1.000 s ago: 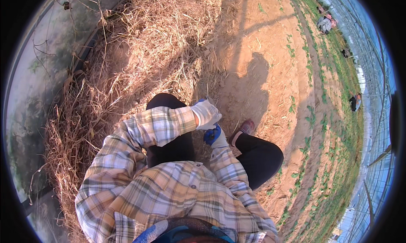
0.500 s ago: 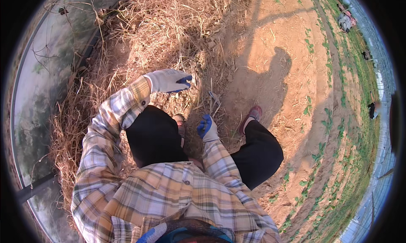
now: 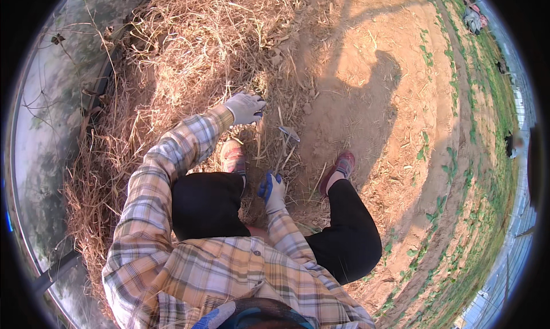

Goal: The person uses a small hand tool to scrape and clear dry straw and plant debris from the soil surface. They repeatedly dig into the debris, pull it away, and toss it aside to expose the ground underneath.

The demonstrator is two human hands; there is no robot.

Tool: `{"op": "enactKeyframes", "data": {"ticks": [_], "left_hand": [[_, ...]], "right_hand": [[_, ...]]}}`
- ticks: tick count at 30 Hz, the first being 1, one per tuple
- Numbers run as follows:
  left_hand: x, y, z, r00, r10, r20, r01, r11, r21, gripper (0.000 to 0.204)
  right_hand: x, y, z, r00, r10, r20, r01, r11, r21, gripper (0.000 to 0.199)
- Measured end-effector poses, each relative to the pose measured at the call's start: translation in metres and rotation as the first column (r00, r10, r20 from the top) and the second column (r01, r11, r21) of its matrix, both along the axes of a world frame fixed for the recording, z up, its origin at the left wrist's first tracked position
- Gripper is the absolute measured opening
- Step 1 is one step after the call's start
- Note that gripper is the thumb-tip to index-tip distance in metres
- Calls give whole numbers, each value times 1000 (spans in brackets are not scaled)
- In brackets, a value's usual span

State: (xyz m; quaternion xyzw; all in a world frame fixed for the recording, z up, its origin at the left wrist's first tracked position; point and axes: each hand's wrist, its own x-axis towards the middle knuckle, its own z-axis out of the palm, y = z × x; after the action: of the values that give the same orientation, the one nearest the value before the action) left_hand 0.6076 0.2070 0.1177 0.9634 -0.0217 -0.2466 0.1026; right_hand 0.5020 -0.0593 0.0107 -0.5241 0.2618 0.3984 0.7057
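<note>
My left hand (image 3: 245,108), in a white work glove with blue on the palm side, reaches over the edge of the dry straw (image 3: 215,48). Its fingers are partly bent and a little apart, and no held thing shows in them. Between my knees, my right hand (image 3: 273,190), gloved alike, is closed around the handle of what looks like a small hand hoe. The hoe's grey metal blade (image 3: 290,133) points away from me, low over the soil and straw bits. Its grip is hidden by my fingers.
My red shoes (image 3: 342,164) stand apart on the ground. A translucent sheet wall (image 3: 51,128) with a dark rail runs along the left. Rows of small green plants (image 3: 451,163) lie to the right. Bundled items (image 3: 474,20) sit at the far right.
My left hand has moved right and its fingers bend more. My right hand has come slightly nearer me, and the hoe's blade shows more plainly. My left knee has shifted nearer, uncovering the shoe.
</note>
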Motion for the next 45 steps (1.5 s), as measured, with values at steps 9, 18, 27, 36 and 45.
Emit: {"op": "enactKeyframes", "data": {"ticks": [9,18,27,36,45], "left_hand": [[74,63,-50,996,91,-3,-82,906,414,88],[93,97,-81,954,283,-96,-179,798,575,103],[105,89,-82,959,238,-154,-132,855,502,65],[80,86,-104,954,299,9,-276,869,411,61],[77,101,-106,933,344,-103,-280,877,390,69]], "right_hand": [[-7,2,-23,995,91,-28,-92,995,-33,9],[15,7,8,994,-33,105,45,992,-122,20],[27,5,-27,964,160,210,-88,945,-315,34],[170,99,19,532,659,531,-146,690,-709,43],[223,112,47,103,991,-89,-43,-85,-995,46]]}}
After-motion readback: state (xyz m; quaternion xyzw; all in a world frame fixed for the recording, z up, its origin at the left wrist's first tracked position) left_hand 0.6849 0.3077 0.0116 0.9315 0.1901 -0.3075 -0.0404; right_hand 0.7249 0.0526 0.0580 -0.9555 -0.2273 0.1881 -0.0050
